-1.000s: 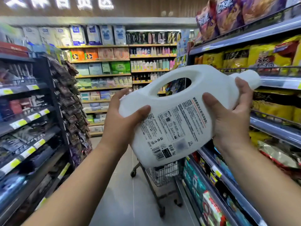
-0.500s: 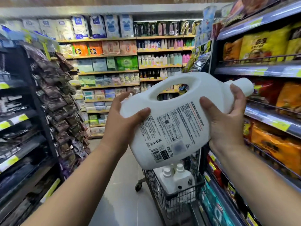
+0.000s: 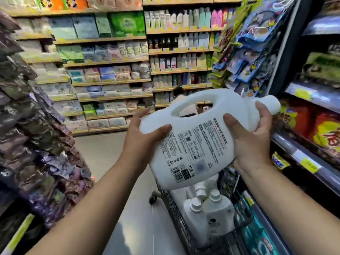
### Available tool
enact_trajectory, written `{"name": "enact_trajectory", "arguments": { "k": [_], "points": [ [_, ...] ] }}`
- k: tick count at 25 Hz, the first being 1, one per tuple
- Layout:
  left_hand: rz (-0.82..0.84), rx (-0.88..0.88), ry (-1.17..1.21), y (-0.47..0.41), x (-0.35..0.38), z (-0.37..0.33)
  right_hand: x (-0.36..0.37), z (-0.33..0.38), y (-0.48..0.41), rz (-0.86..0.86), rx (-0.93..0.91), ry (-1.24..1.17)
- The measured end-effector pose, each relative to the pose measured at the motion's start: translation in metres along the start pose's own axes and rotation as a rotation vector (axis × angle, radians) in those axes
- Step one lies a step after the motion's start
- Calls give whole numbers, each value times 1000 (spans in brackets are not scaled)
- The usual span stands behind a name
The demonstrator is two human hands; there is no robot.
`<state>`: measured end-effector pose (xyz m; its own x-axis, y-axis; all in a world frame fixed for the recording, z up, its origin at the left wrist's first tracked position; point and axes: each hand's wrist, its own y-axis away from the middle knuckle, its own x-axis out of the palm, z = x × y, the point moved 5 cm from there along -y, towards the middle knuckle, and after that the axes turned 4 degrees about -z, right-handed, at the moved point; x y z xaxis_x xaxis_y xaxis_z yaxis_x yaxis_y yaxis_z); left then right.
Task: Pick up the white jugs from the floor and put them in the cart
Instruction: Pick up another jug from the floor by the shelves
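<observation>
Now both hands (image 3: 145, 142) grip jug (image 3: 198, 137) (above cart (image 3: 176, 214)).

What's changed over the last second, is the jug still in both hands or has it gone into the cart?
The view tipped down and forward: the cart with its white jugs now shows below the held jug, which sits over it. Nothing let go: left hand at the base, right hand by the neck, same tilt.

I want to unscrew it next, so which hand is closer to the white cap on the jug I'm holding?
Right. The right hand grips beside the white screw cap; the left hand holds the white plastic jug at its base, the far end.
</observation>
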<state>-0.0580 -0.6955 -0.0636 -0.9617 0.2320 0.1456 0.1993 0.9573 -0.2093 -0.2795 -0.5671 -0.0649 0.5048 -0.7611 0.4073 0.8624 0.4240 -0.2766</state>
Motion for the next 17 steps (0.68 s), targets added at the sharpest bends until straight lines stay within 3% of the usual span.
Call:
{"name": "enact_trajectory", "arguments": {
  "k": [8, 17],
  "points": [
    [188, -226, -115, -179, 6, 145, 53, -173, -68, -246, 122, 164],
    [398, -462, -246, -252, 54, 286, 18, -295, -97, -487, 288, 323]
  ]
}}
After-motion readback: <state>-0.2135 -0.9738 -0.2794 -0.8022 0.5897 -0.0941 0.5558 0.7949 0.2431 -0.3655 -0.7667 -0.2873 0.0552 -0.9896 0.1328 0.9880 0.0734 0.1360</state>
